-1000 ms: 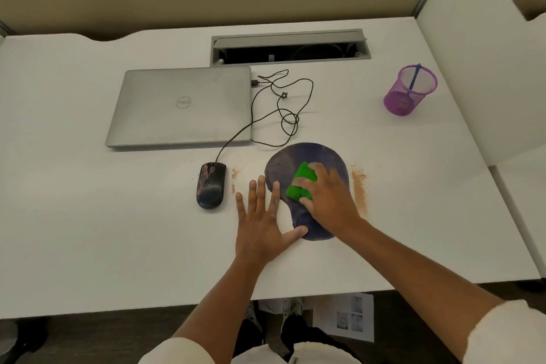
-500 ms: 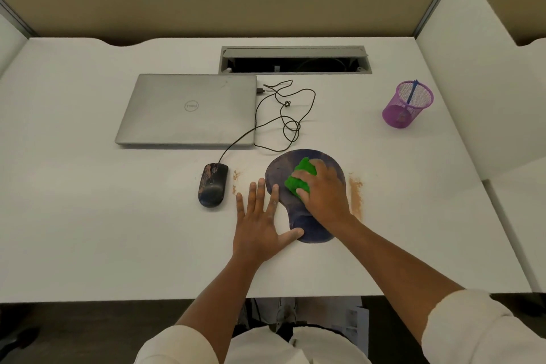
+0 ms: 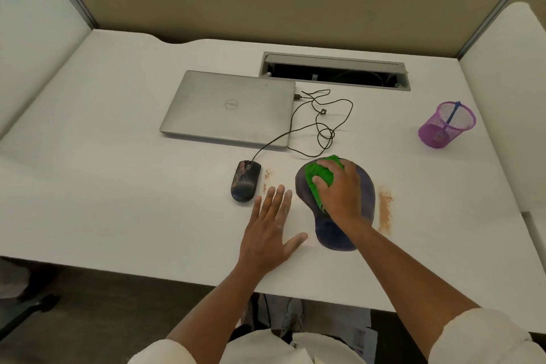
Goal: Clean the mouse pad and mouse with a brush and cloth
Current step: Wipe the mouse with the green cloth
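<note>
Mouse pad [image 3: 365, 186] is mid-wipe with green cloth [image 3: 317, 176] gripped in right hand [image 3: 342, 192]; left hand [image 3: 270, 233] is laid flat and spread on desk [image 3: 118, 186]; mouse [image 3: 245, 180] at left is judged still soiled, brown dust [image 3: 385, 213] remaining.

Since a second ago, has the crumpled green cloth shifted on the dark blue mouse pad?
Yes. The green cloth moved toward the mouse pad's far edge, nearest the black cable.
</note>
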`<state>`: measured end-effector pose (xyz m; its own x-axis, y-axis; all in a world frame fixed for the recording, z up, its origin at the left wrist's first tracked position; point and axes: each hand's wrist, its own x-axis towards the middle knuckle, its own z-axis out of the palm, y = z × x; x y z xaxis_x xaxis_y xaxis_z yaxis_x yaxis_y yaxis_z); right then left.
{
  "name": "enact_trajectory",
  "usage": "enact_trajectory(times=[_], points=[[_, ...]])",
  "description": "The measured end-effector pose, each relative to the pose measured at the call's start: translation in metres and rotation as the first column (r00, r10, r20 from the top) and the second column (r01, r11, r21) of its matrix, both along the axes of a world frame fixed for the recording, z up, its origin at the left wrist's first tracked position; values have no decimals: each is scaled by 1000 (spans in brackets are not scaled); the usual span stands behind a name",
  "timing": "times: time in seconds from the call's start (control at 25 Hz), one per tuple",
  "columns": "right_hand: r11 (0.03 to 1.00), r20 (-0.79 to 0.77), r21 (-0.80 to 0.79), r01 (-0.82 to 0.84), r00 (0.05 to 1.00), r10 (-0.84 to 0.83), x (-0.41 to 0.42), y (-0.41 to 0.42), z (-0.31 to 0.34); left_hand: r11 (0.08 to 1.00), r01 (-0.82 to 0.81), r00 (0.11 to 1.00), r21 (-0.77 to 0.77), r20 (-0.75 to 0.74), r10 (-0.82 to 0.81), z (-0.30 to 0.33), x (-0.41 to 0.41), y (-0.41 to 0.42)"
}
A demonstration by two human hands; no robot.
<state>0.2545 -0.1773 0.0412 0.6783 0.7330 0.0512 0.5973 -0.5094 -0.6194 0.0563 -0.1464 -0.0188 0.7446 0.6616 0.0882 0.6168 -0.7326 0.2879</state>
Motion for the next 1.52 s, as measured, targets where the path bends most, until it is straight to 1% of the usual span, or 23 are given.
enact_trajectory(times=[0.08,0.16,0.2,0.32,0.52,0.72,0.84,0.96,1.04,1.16,1.2,1.36,1.44,1.52], points=[[999,-70,-5,-40,997,39,-7,15,3,989,-147,988,14,42,146,2,-22,11],[994,-88,-27,-103,991,101,-18,33,8,951,-304,951,-47,47,306,2,-39,27],[990,-82,-38,-133,988,129,-23,41,11,928,-360,931,-89,25,364,2,-44,35],[976,-38,-92,-198,980,195,-34,69,20,877,-443,895,-185,-36,444,-2,-47,54],[934,20,-211,-289,954,300,-42,100,24,842,-480,871,-245,-23,490,-5,-37,70],[871,149,-341,-354,894,422,-53,123,20,839,-497,859,-222,7,511,-9,-34,75],[835,199,-396,-381,852,484,-62,127,15,834,-511,852,-207,5,524,-11,-32,76],[810,160,-428,-400,849,504,-67,125,13,830,-522,848,-196,-9,531,-10,-32,76],[782,98,-444,-438,844,528,-68,121,15,831,-520,849,-196,-11,529,-9,-32,76],[722,-7,-455,-522,813,583,-61,113,20,828,-520,847,-211,-5,531,-7,-33,76],[723,-22,-449,-525,815,578,-58,113,22,826,-522,846,-215,-4,533,-7,-34,76],[818,9,-388,-424,886,464,-53,132,24,820,-527,843,-224,-13,538,-6,-34,77],[825,31,-384,-415,887,460,-60,145,23,818,-527,842,-230,-13,539,-6,-36,78],[823,85,-397,-406,877,473,-65,157,21,814,-529,840,-238,-9,543,-6,-37,79]])
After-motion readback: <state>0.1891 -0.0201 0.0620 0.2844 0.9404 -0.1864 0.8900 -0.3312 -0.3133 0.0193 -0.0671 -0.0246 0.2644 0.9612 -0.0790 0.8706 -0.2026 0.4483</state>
